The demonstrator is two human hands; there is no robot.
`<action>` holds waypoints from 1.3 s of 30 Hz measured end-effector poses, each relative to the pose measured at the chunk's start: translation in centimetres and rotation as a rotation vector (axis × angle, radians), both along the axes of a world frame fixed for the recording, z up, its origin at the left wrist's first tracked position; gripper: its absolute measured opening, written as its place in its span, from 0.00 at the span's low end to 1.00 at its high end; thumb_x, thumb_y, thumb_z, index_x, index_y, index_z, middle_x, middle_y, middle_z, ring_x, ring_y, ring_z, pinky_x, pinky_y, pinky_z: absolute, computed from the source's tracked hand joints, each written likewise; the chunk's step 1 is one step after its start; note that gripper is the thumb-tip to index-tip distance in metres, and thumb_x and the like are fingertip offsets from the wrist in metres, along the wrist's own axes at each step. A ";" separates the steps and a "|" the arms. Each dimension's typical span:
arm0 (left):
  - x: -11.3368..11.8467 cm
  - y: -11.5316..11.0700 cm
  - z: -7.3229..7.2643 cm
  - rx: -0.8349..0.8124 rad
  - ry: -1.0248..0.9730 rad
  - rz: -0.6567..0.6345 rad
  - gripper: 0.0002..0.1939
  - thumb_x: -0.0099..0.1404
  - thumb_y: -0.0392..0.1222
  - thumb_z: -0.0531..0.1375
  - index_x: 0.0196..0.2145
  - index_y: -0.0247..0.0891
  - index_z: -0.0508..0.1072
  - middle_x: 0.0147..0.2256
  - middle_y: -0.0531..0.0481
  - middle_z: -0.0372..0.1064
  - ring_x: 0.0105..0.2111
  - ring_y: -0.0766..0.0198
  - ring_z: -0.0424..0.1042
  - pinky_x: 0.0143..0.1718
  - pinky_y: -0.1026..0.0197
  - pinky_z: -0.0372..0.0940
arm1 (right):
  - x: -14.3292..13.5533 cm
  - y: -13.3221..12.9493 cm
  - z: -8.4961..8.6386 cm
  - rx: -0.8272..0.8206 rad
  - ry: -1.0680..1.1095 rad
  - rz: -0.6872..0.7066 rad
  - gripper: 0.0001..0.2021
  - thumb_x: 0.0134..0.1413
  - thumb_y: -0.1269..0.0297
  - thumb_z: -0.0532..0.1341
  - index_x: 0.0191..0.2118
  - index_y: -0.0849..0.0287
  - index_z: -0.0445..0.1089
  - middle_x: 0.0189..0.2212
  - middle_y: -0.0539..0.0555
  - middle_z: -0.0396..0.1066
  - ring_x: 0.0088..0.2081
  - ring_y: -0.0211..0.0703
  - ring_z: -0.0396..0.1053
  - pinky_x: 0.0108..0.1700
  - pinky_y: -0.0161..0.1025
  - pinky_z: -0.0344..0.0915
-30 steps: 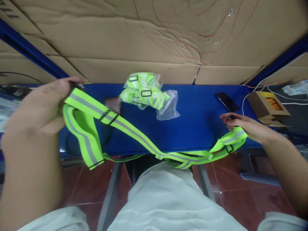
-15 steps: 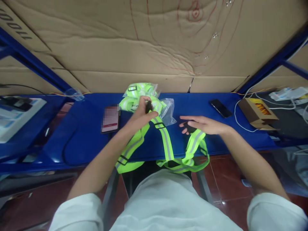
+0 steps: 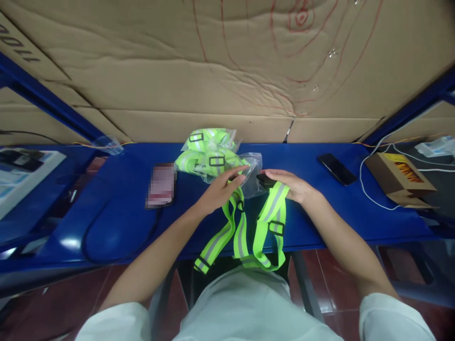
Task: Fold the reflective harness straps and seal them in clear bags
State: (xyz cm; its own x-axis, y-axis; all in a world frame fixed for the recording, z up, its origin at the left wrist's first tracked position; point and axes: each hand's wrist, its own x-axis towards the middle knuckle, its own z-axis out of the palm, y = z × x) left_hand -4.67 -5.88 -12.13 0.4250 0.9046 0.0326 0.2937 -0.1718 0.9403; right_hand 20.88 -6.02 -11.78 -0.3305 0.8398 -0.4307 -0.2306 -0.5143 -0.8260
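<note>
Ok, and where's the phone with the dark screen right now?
In the head view, the dark-screened phone lies on the right side of the blue table, just left of the open cardboard box.

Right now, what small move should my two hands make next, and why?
I would probably bring the left hand toward the black buckle in the right hand, since both hands hold the yellow-green reflective strap and a gap separates them.
</note>
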 end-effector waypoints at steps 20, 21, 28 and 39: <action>0.7 -1.8 0.8 -0.148 -0.210 -0.006 0.25 0.73 0.65 0.58 0.37 0.39 0.74 0.33 0.51 0.70 0.32 0.63 0.71 0.37 0.61 0.67 | -1.2 -4.7 0.8 0.906 -0.625 0.357 0.38 0.68 0.55 0.66 0.76 0.53 0.51 0.36 0.49 0.74 0.35 0.41 0.73 0.42 0.38 0.73; 0.6 -1.7 0.8 -0.132 -0.183 -0.024 0.25 0.74 0.65 0.57 0.37 0.39 0.73 0.33 0.51 0.69 0.32 0.62 0.70 0.37 0.60 0.66 | -1.3 -4.7 0.8 0.908 -0.624 0.362 0.38 0.68 0.56 0.66 0.76 0.53 0.50 0.35 0.49 0.73 0.35 0.41 0.73 0.42 0.38 0.74; 0.3 -1.9 0.6 -0.053 -0.066 -0.113 0.23 0.76 0.62 0.56 0.36 0.38 0.70 0.33 0.52 0.66 0.34 0.63 0.67 0.37 0.60 0.61 | -1.1 -4.3 0.6 0.945 -0.682 0.370 0.37 0.67 0.56 0.67 0.75 0.54 0.52 0.31 0.46 0.67 0.33 0.40 0.70 0.39 0.39 0.74; 0.2 -1.7 0.9 -0.006 -0.056 -0.104 0.23 0.77 0.60 0.53 0.34 0.39 0.65 0.31 0.53 0.59 0.32 0.64 0.60 0.36 0.61 0.60 | -1.1 -4.4 0.7 0.913 -0.630 0.424 0.38 0.68 0.56 0.66 0.75 0.53 0.50 0.37 0.49 0.76 0.39 0.43 0.77 0.45 0.41 0.77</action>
